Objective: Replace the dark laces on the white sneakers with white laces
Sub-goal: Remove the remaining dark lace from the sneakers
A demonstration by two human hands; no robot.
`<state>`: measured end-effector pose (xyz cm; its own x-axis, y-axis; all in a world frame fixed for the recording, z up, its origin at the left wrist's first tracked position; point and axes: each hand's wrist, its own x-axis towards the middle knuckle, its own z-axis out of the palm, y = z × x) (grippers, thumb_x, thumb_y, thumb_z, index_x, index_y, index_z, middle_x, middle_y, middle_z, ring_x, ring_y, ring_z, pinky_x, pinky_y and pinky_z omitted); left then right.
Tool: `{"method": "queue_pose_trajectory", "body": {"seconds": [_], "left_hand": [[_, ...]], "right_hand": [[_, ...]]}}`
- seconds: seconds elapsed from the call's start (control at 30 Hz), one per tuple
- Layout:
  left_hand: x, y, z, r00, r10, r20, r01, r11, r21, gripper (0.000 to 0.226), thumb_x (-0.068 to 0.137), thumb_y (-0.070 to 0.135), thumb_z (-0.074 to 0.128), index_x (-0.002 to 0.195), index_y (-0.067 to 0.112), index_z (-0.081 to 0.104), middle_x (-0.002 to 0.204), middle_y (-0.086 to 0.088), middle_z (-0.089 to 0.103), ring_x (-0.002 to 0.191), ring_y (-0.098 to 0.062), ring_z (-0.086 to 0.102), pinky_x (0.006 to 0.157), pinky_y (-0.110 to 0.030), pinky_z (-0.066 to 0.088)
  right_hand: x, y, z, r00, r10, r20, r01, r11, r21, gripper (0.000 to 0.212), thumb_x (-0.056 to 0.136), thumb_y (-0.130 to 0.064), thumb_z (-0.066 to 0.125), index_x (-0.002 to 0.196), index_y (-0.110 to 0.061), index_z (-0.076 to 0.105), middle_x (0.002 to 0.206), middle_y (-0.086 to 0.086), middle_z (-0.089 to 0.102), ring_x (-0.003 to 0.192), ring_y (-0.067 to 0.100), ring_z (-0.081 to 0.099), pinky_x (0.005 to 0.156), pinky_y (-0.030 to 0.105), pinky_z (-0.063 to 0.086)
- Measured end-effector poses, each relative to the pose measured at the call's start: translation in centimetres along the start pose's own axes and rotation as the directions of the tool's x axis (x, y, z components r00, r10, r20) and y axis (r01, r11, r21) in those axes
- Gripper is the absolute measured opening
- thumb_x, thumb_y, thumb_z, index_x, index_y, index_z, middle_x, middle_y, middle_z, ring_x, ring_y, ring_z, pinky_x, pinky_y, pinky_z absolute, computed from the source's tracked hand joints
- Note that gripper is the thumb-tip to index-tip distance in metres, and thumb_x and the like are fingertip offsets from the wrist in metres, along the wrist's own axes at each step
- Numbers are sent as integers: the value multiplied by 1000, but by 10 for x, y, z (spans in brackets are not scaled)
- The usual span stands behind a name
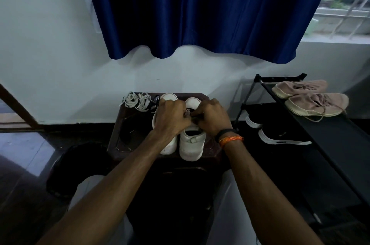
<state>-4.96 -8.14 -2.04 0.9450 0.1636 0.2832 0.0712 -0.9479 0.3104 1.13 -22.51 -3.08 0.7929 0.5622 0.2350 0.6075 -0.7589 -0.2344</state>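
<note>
Two white sneakers stand side by side on a small dark table (120,136), toes pointing away from me. My left hand (171,115) lies over the left sneaker (169,144) and pinches the dark lace (189,111) of the right sneaker (192,144). From the other side my right hand (213,117) grips the same lace over the tongue. Both hands have curled fingers and hide most of the lacing. A loose bundle of white laces (138,100) lies at the table's far left corner, with a dark lace (156,101) beside it.
A black shoe rack (328,134) stands to the right, with pink sneakers (312,97) on top and black shoes (278,134) on a lower shelf. A dark round bin (80,162) sits on the floor at left. A blue curtain (200,10) hangs on the wall behind.
</note>
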Motion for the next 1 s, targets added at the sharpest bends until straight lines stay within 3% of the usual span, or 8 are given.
{"method": "queue_pose_trajectory", "body": {"seconds": [0.1,0.17,0.27,0.33,0.47,0.63,0.87,1.0], "left_hand": [[-1,-2,2,1000,-17,-7,17,999,-29,28,77,23,67,59,20,46,58,-8,60,66,-33,59,83,-42,45],[-1,-5,3,999,-40,-8,39,997,-66,20,73,23,68,60,16,54,59,-5,63,66,-31,62,82,-42,47],[-1,-7,6,999,-47,-22,45,995,-92,14,71,23,69,63,15,62,59,-3,64,65,-28,62,83,-42,48],[-1,-7,7,999,-43,-30,40,996,-79,14,73,25,69,66,15,64,60,-1,65,66,-27,63,87,-42,46],[0,-6,9,999,-43,-25,41,997,-70,14,73,30,63,68,17,64,61,2,65,68,-24,63,93,-45,43],[-1,-3,7,999,-44,-32,42,997,-62,23,78,25,65,61,19,51,59,-4,62,66,-30,60,89,-44,44],[-3,-3,3,999,-32,-41,29,996,-86,25,80,23,67,61,21,50,59,-5,63,64,-32,60,81,-42,44],[-4,-4,5,998,-47,-44,41,993,-114,22,77,23,68,61,21,53,59,-4,64,64,-30,61,80,-42,46]], "right_hand": [[-2,-1,-1,994,5,-105,7,993,116,19,81,-18,71,95,-27,81,103,3,70,101,25,61,77,32,48],[-4,-1,-8,962,197,-189,-111,914,390,12,79,-15,75,84,-24,81,88,-1,72,87,18,67,74,30,51],[-7,14,-19,764,623,-169,-315,588,745,5,77,-19,77,75,-23,79,75,-7,73,81,16,71,81,34,58],[-10,31,-23,651,752,-106,-430,480,765,7,77,-24,74,72,-21,77,76,-3,74,88,24,71,88,36,55],[-19,34,-24,784,620,2,-539,680,496,30,79,-14,67,107,-15,78,113,7,74,112,29,65,95,30,49],[-9,-5,-23,979,181,-93,-133,917,377,33,71,-27,63,98,-23,81,100,1,77,96,21,69,86,28,54],[-3,-14,2,999,45,-9,-45,992,-115,17,84,-25,67,96,-28,79,93,7,69,108,31,54,85,38,43],[-7,-12,-5,984,104,-144,-90,991,97,7,80,-20,71,82,-20,78,89,6,72,91,31,64,73,35,49]]}}
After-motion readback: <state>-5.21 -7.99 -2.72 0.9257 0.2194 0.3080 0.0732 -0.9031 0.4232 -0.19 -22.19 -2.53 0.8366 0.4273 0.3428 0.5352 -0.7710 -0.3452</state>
